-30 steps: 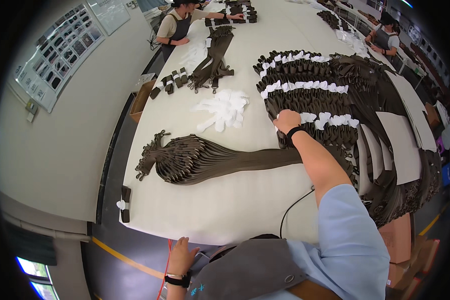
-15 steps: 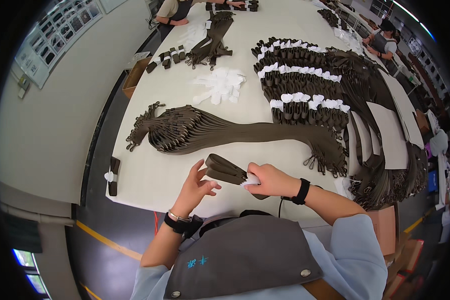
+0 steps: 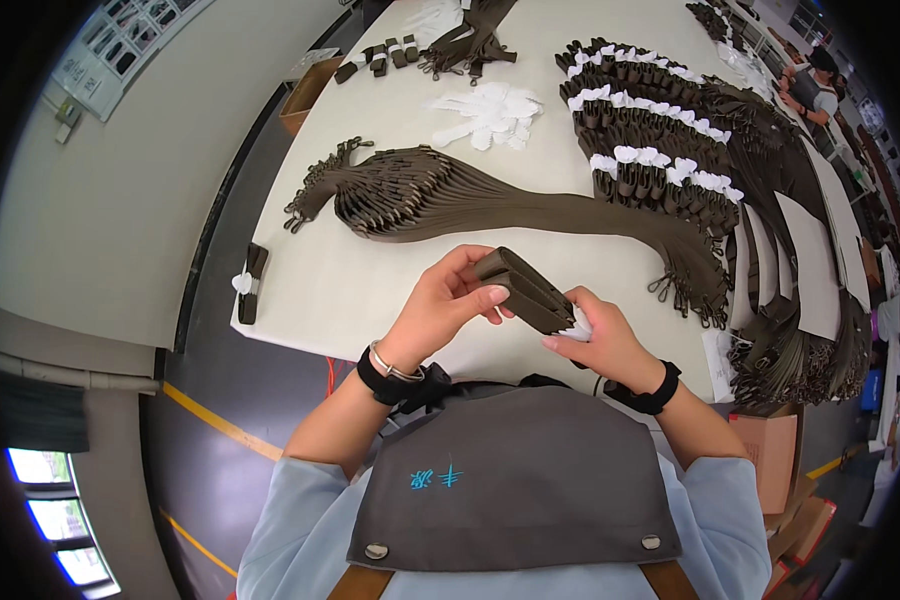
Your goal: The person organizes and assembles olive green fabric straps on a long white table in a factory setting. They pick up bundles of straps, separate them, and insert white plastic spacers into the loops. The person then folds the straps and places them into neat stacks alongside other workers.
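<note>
Between my two hands is a folded dark brown strap (image 3: 523, 287), bundled into a loop and tilted over the near side of the table. My left hand (image 3: 450, 300) grips its upper left folds, thumb in front and fingers behind. My right hand (image 3: 607, 340) pinches the lower right end, where a white wrap (image 3: 579, 322) goes around the strap. Just beyond my hands lies a long bunch of loose straps (image 3: 530, 205), with metal hooks at both ends. One finished-looking strap bundle (image 3: 254, 285) with a white wrap lies alone at the table's left edge.
Rows of wrapped strap bundles (image 3: 660, 180) stand at the right, next to heaped straps (image 3: 805, 360) and a pale board (image 3: 808, 265). White paper strips (image 3: 495, 115) lie farther back. Several small bundles (image 3: 378, 60) sit near a cardboard box (image 3: 310, 95). Another person (image 3: 815, 88) works at far right.
My left hand has closed onto the folded end of the strap, where before it was apart with open fingers. The view has shifted, and the strap tilts more steeply.
</note>
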Tool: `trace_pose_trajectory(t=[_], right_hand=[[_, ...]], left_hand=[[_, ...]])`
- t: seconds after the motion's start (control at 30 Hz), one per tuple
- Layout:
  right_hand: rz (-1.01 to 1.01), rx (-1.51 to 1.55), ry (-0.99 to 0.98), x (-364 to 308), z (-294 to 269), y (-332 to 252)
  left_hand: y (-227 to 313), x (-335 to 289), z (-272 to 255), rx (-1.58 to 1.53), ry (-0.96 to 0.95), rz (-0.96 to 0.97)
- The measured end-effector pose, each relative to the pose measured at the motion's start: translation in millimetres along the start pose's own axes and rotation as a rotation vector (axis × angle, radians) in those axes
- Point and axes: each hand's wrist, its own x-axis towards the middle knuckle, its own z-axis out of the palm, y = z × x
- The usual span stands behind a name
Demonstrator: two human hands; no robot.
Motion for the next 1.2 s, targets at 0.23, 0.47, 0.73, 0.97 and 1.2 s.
trace_pose_trajectory(t=[0.23,0.47,0.73,0.97,1.2], right_hand=[[-0.121,0.013,0.036,-5,3,2],[-0.153,0.017,0.039,0,-1,-1],[-0.086,-0.006,0.018,8,-8,-11],[-0.063,-0.007,-0.03,12,-14,-7],[0.009,0.069,-0.047,17,-16,4]], left_hand=[[5,0,-3,-0.031,-0.011,0.006],[-1,6,-6,-0.088,0.038,-0.011],[11,12,-10,0.076,0.038,-0.07],[-2,21,-15,-0.042,0.051,-0.08],[-20,37,-25,-0.087,0.0,-0.091]])
